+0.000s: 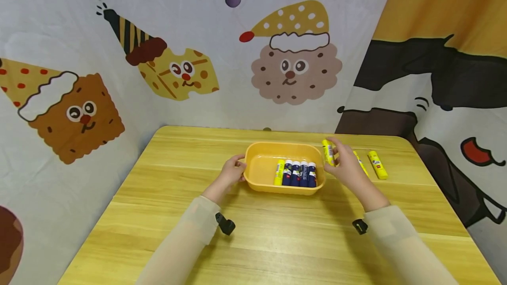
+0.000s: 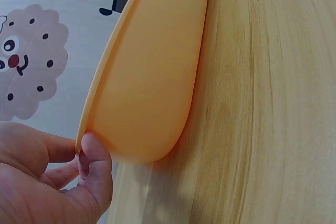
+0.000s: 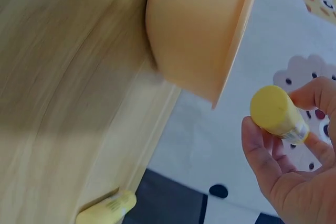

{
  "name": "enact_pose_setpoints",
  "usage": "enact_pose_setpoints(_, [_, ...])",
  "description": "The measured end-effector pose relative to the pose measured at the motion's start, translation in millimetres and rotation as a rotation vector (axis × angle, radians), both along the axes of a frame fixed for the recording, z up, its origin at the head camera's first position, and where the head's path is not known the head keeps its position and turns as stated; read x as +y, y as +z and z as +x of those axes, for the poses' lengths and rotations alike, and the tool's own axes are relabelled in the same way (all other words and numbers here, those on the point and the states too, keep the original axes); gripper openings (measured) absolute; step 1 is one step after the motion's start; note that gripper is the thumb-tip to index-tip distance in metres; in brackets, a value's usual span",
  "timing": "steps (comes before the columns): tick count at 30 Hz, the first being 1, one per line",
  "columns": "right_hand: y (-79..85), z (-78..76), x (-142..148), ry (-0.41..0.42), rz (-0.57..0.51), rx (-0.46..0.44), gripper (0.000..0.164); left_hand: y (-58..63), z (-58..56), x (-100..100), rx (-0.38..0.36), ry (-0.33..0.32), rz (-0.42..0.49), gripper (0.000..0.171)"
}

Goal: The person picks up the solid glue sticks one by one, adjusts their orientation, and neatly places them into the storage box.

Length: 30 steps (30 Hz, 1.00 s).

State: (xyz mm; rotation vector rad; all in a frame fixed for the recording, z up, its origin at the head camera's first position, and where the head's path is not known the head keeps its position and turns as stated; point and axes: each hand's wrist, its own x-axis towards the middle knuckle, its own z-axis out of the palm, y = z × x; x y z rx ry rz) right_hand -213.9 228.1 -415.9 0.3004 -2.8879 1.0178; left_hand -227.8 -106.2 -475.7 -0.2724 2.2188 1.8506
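A shallow orange-yellow plastic basin [image 1: 263, 188] stands on the table. My left hand [image 1: 233, 170] pinches its left rim between thumb and fingers, as the left wrist view shows. Inside, one yellow glue stick [image 1: 279, 173] lies beside several dark blue glue sticks [image 1: 295, 175] with white caps, in a row towards the right. Just off the basin's right end, my right hand [image 1: 346, 162] grips another yellow glue stick [image 3: 278, 114], lifted above the table. Past that hand, two more yellow glue sticks lie on the table; the nearer one [image 1: 360, 162] is partly hidden by the hand.
The farther yellow glue stick [image 1: 378, 165] lies at the right of the wooden table [image 1: 269, 236]. A cloth with cartoon prints [image 1: 229, 78] hangs right behind the table's back edge and along its sides.
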Motion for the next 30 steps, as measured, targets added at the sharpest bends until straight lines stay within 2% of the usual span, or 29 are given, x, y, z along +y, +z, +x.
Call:
enact_pose_setpoints(9, [-1.5,-3.5,-26,0.048,0.086,-0.081,0.079,2.8,1.7,1,0.000,-0.001,0.002,0.042])
enact_pose_setpoints(30, [-2.4,-12.9,-70,0.106,0.092,-0.159,0.081,2.9,2.2,1,0.014,0.004,0.004,0.041])
